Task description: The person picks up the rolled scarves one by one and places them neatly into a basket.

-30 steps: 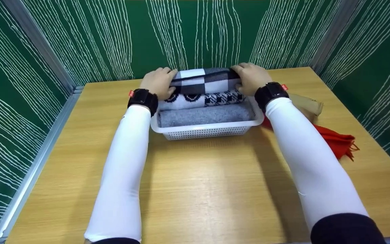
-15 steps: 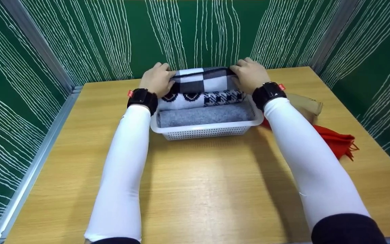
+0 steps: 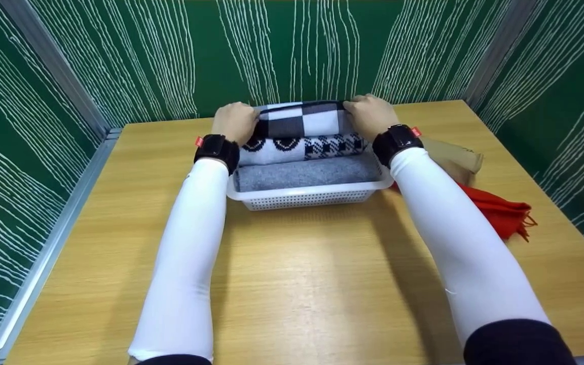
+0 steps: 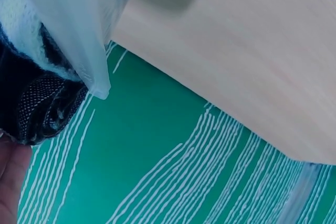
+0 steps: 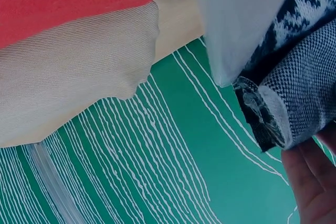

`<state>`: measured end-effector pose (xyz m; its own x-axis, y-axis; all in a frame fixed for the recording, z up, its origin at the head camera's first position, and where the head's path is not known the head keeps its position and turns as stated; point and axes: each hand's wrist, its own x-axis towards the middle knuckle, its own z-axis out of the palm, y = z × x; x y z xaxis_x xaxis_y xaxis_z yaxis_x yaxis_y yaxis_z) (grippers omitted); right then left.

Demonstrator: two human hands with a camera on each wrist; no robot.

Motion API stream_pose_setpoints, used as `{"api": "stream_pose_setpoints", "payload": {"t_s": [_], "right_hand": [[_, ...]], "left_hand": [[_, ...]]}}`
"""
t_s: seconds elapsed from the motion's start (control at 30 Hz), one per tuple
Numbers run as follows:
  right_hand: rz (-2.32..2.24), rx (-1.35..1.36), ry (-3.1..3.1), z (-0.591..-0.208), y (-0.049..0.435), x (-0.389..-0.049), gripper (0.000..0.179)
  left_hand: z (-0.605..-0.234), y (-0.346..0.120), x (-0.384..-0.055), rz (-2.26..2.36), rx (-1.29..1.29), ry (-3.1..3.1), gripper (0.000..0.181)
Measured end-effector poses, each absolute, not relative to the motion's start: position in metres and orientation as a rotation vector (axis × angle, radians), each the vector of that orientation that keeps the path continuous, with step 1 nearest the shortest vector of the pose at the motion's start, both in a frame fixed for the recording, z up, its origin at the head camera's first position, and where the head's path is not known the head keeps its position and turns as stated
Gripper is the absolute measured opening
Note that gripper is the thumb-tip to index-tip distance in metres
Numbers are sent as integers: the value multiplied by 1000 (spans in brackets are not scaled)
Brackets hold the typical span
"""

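Note:
In the head view, a rolled black-and-white checked scarf (image 3: 302, 120) lies across the back of a white plastic basket (image 3: 307, 191). My left hand (image 3: 235, 123) grips its left end and my right hand (image 3: 372, 117) its right end, with the fingertips hidden behind the roll. The right wrist view shows the fingers (image 5: 310, 174) under the roll's layered end (image 5: 302, 87). Only a fingertip (image 4: 14, 177) of the left hand shows beside the dark roll end in the left wrist view. In front of the checked scarf sit a black-and-white patterned knit roll (image 3: 332, 146) and a grey roll (image 3: 307, 173).
To the right of the basket, a tan cloth (image 3: 454, 157) and a red fringed scarf (image 3: 500, 210) lie on the wooden table (image 3: 292, 284), partly behind the right forearm. Green walls (image 3: 211, 56) with white lines stand at the back and sides, close behind the basket.
Both hands rose slightly at the roll's ends, then lowered, their fingers now tucked farther behind it. The checked roll has turned slightly. The basket has barely moved.

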<state>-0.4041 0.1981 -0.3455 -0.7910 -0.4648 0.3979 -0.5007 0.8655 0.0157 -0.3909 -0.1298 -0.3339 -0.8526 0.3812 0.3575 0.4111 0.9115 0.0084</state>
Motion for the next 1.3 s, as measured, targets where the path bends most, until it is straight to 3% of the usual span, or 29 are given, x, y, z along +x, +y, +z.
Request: {"api": "stream_pose_setpoints", "payload": {"t_s": [0.33,0.8,1.3], "right_hand": [[98,693,-2811,-346,196,-403,44],[172,650,-2904,-331,196,-395,56],[203,634,-2857,-318,211,-381,55]], "left_hand": [[-342,-134,-395,-128,-641,-2826,29],[-335,-138,-393,-122,-654,-2892,48],[-320,-132,-377,-149,-636,-2874,54]]}}
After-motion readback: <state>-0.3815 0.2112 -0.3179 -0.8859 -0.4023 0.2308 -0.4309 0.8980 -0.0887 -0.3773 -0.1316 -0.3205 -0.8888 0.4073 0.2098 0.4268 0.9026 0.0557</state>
